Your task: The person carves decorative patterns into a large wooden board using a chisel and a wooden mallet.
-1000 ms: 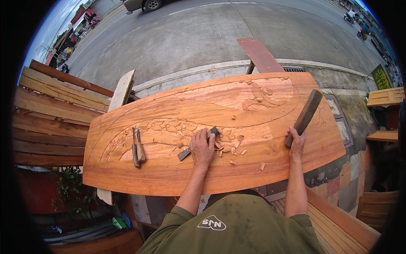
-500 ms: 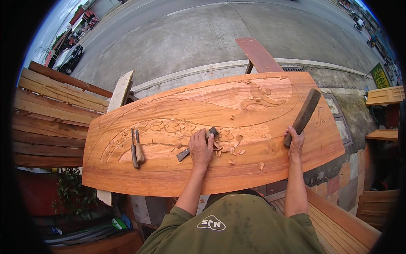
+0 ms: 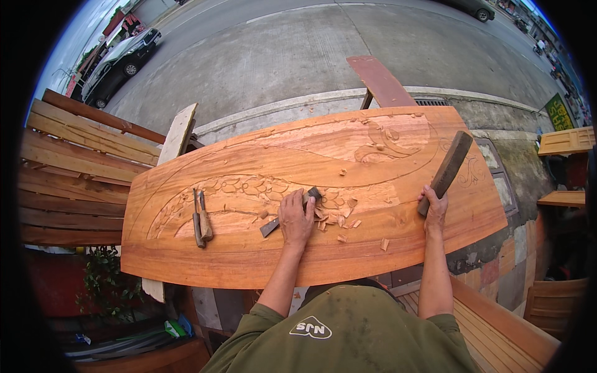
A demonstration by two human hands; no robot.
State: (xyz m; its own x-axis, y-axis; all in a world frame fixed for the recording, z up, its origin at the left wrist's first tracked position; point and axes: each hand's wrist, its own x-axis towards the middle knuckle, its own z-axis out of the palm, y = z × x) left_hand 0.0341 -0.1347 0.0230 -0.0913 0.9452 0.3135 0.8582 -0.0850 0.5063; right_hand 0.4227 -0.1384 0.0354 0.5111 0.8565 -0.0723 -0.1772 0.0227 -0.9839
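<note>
A large wooden board (image 3: 261, 152) lies before me, carved with leaves and curved scrolls. My left hand (image 3: 296, 219) rests on its middle, fingers bent over a dark chisel (image 3: 268, 228); its flat end sticks out to the lower left and its thick end at the upper right, while the palm hides the middle. Pale wood chips (image 3: 341, 219) are scattered right of that hand. In my right hand (image 3: 434, 211) is a thick dark wooden mallet (image 3: 453, 163), gripped at its lower end and slanting up to the right over the board.
Two carving tools with wooden handles (image 3: 206, 229) lie side by side on the board's left part. Stacked planks (image 3: 74, 205) stand at the left. Beyond the board, a reddish plank (image 3: 382, 81) juts toward the road. A wooden slatted bench (image 3: 479, 329) is at lower right.
Both hands, the chisel and the mallet stay practically where they were. On the road, a silver car at left has come nearer, and a dark vehicle shows more at the upper right.
</note>
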